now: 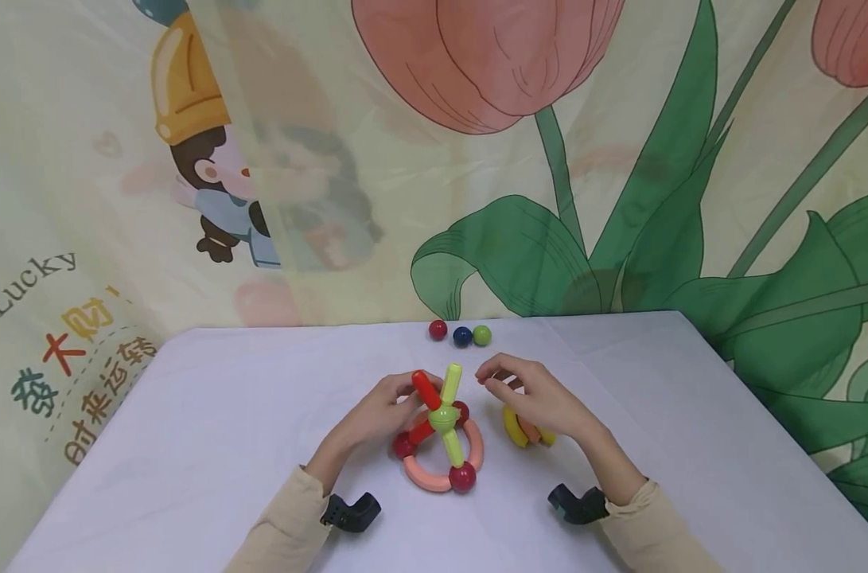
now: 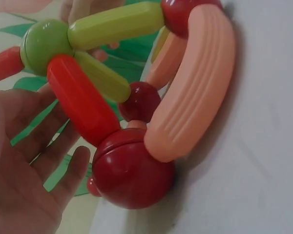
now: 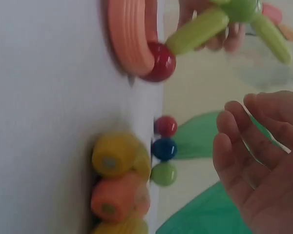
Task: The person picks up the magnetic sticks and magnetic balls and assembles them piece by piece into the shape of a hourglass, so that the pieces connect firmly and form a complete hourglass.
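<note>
A toy built of balls and rods stands on the white table: salmon curved pieces (image 1: 426, 477) and red balls (image 1: 462, 477) form a ring at its base. Red and yellow-green rods rise from the ring to a green ball (image 1: 444, 419), and a red rod (image 1: 426, 389) and a yellow-green rod (image 1: 451, 383) stick up from that. My left hand (image 1: 387, 410) is at the toy's left side, its fingers spread loosely beside the red rod (image 2: 80, 100) in the left wrist view. To the right of the toy, my right hand (image 1: 537, 398) hovers with loosely bent fingers, holding nothing.
Below my right hand lie yellow and salmon curved pieces (image 1: 529, 428) in a group. Along the table's back edge sit a red ball (image 1: 437, 329), a blue ball (image 1: 462, 337) and a green ball (image 1: 482, 335). A printed curtain (image 1: 319, 294) hangs behind the table.
</note>
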Demonstrator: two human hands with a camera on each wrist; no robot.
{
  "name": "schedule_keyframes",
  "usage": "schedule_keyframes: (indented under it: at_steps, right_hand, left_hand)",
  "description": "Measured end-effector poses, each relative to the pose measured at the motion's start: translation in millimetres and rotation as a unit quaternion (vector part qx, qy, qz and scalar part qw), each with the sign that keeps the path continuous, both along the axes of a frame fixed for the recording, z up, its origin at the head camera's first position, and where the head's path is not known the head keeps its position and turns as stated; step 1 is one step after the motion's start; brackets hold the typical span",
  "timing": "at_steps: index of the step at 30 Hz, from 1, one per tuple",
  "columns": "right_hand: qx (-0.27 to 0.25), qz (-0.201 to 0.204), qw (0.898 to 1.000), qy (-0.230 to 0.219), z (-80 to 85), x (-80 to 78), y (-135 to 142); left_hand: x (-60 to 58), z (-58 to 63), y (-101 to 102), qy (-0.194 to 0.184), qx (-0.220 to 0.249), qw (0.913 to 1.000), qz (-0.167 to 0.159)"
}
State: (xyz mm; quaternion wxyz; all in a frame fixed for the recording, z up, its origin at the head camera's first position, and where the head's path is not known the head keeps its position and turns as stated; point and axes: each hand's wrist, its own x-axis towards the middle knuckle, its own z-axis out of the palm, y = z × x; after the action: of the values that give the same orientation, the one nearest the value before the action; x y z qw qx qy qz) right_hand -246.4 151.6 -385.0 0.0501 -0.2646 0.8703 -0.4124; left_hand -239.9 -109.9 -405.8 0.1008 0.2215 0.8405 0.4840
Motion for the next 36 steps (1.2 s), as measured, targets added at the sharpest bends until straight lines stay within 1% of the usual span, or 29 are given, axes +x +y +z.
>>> schedule_keyframes:
  at_steps: [2, 5, 7, 12, 14, 16, 19, 22, 25, 29, 32, 36]
  right_hand:
    - [0.010, -0.002, 1.000, -0.005, -1.6, -3.9, 5]
    - [0.021, -0.016, 1.000, -0.015, -5.4, -8.9, 10]
    - [0.024, -0.026, 0.999, -0.018, -8.4, -11.8, 12]
    - [0.022, -0.053, 0.998, -0.010, -16.1, -17.9, 14]
    - [0.020, -0.064, 0.998, -0.007, -19.0, -20.4, 14]
    - [0.017, -0.078, 0.997, -0.009, -21.3, -22.9, 13]
    - [0.014, -0.097, 0.995, -0.006, -24.2, -26.9, 11]
    - [0.016, -0.115, 0.993, 0.001, -25.5, -30.6, 9]
    - [0.025, -0.131, 0.991, 0.010, -26.3, -34.6, 8]
    - [0.037, -0.143, 0.989, 0.021, -26.5, -39.3, 4]
    - [0.050, -0.144, 0.988, 0.026, -25.3, -42.4, 0]
    - [0.070, -0.151, 0.986, 0.030, -21.7, -47.1, -3]
  left_hand:
    - [3.9, 0.2, -1, -0.011, 0.008, 0.9999, -0.004]
    - [8.9, -1.0, -2, -0.008, 0.017, 0.9997, -0.018]
    - [12.4, -1.7, -3, -0.015, 0.019, 0.9994, -0.024]
    - [19.8, -3.2, -6, -0.030, 0.022, 0.9984, -0.042]
    - [21.5, -4.0, -7, -0.028, 0.025, 0.9975, -0.060]
    - [22.9, -5.1, -8, -0.021, 0.025, 0.9965, -0.077]
    - [23.7, -7.6, -9, 0.002, 0.029, 0.9942, -0.104]
    - [23.8, -10.1, -7, 0.023, 0.034, 0.9925, -0.115]
    - [25.1, -11.6, -1, 0.020, 0.036, 0.9948, -0.093]
    - [27.8, -14.1, 8, 0.009, 0.035, 0.9984, -0.043]
    - [28.1, -16.2, 11, 0.016, 0.039, 0.9987, -0.028]
    - [27.3, -16.4, 13, 0.025, 0.036, 0.9988, -0.020]
